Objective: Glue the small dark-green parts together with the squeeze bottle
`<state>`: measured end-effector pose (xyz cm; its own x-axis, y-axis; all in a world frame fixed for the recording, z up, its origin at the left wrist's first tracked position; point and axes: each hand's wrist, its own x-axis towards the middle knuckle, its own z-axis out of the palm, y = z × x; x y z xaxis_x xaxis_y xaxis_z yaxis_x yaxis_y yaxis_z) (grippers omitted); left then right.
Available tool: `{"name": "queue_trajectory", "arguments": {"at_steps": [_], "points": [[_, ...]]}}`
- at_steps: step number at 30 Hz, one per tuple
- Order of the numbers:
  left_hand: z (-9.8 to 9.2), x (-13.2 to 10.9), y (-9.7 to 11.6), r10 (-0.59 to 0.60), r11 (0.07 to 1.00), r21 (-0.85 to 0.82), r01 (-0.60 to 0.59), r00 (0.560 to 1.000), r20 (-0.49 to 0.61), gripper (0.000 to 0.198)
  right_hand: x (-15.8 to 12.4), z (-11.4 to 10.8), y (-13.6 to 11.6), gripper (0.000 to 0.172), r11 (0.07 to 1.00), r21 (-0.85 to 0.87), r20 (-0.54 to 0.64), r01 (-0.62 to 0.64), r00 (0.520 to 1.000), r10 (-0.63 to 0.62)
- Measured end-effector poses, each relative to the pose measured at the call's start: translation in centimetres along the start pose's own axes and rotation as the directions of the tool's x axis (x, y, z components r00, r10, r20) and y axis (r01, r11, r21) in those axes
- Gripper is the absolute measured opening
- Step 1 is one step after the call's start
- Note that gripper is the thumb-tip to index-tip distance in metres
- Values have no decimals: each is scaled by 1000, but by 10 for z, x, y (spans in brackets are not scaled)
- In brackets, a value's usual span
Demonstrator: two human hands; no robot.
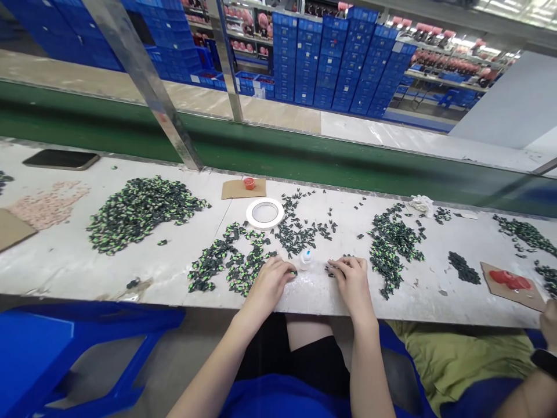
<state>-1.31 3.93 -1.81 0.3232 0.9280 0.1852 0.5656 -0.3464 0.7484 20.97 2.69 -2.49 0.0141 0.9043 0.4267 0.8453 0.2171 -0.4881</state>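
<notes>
In the head view, both hands are resting on the near strip of the white table, close to its front edge, with the wrists hanging over it. The left hand is lying palm down, fingers held together and curled, their tips touching the green-and-black pieces at the right end of that heap. The right hand is bending its fingers in the same way, tips meeting a few dark pieces. Whether either hand is pinching a piece I cannot tell. The pieces are too small to show which way they are pointing or how their long axis is lying.

A small white bottle is standing upright between the two hands, just beside the left fingertips. Bare tabletop is showing only in the narrow gap between the hands and along the front edge. A tape roll is lying flat behind the bottle. A bigger heap is sitting well to the left, another heap just right of the right hand. Beyond the far edge a green belt is running across. A co-worker's hand is showing at the right border.
</notes>
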Motion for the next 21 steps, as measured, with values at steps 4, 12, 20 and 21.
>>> {"name": "queue_trajectory", "arguments": {"at_steps": [4, 12, 20, 21], "points": [[-6, -4, 8, -11, 996, -86, 10, 1000, -20, 9, 8, 8, -2, 16, 1000, -8, 108, 10, 994, -9], [-2, -7, 25, -39, 968, -251, -11, 980, -195, 11, 7, -13, -34, 23, 909, 342, 89, -239, 971, 222], [1, -7, 36, 73, 963, -229, -141, 956, -283, 14, -10, -1, -84, 26, 516, 751, 99, -413, 842, 530], [0, -7, 37, 82, 964, -222, -149, 955, -284, 14, -10, 0, -86, 25, 511, 748, 104, -423, 836, 539]]}}
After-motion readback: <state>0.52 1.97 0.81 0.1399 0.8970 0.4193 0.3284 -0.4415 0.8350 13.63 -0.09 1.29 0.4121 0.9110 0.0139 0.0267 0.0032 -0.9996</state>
